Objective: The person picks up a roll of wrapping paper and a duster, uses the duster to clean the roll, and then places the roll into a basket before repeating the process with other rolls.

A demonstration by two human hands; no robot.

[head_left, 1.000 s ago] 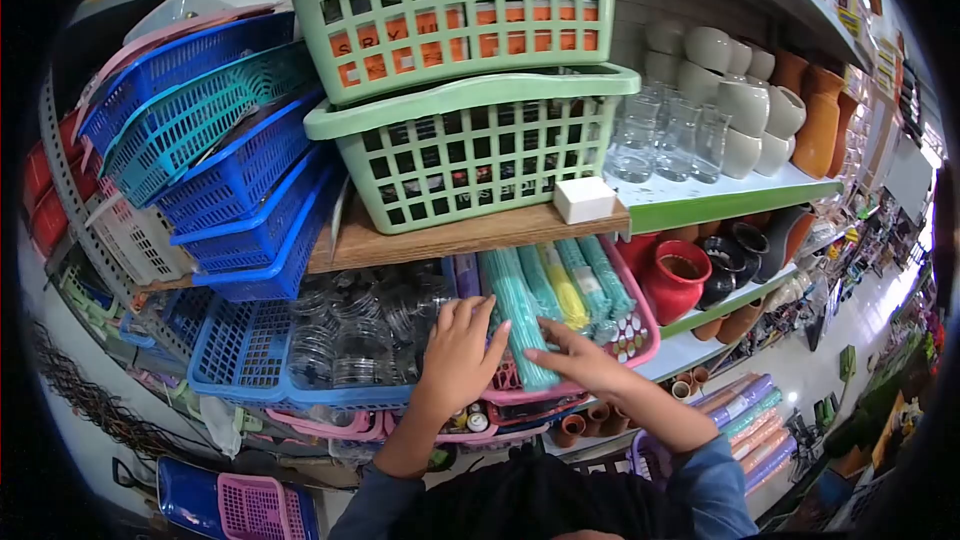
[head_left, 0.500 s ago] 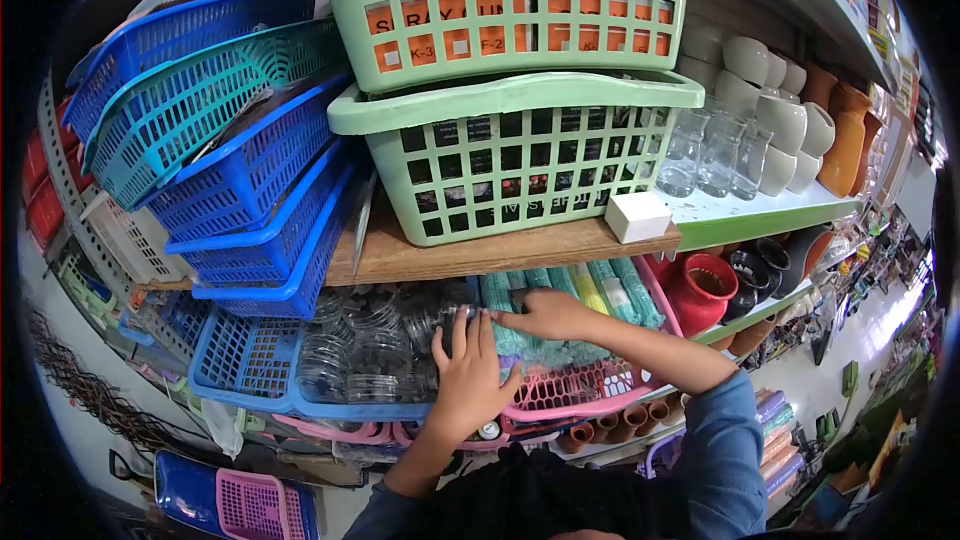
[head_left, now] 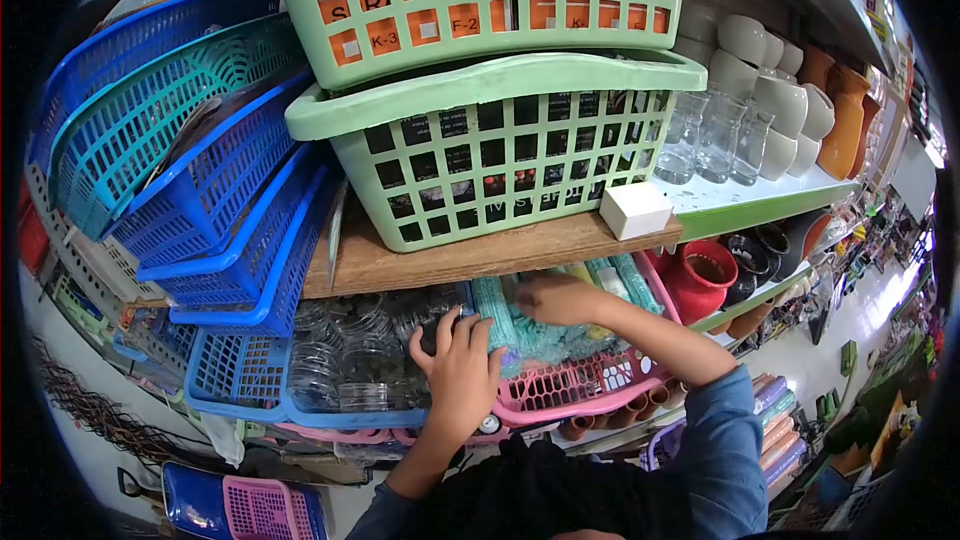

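My left hand [head_left: 463, 375] is open with fingers spread, over the right end of a light blue basket [head_left: 237, 410] beside the pink basket. Stacked round clear plastic pieces [head_left: 345, 365] fill that blue basket. My right hand [head_left: 558, 300] reaches over the pink basket [head_left: 560, 398], its fingers curled down among green plastic-wrapped bundles [head_left: 491, 305]. Its fingertips are hidden, so what they grip does not show. A yellowish bundle and a pale one lie under and beside my right wrist.
Above my hands a wooden shelf [head_left: 470, 265] bears stacked green baskets [head_left: 370, 120] and a small white box [head_left: 637, 210]. Tilted blue baskets [head_left: 190, 205] hang over the left side. Glass vases [head_left: 718, 140], pale pots and a red vase [head_left: 703, 280] stand to the right.
My right hand has moved a little right, away from my left hand, and its fingers curl more. My left hand has shifted slightly left and down. The camera view has shifted a bit.
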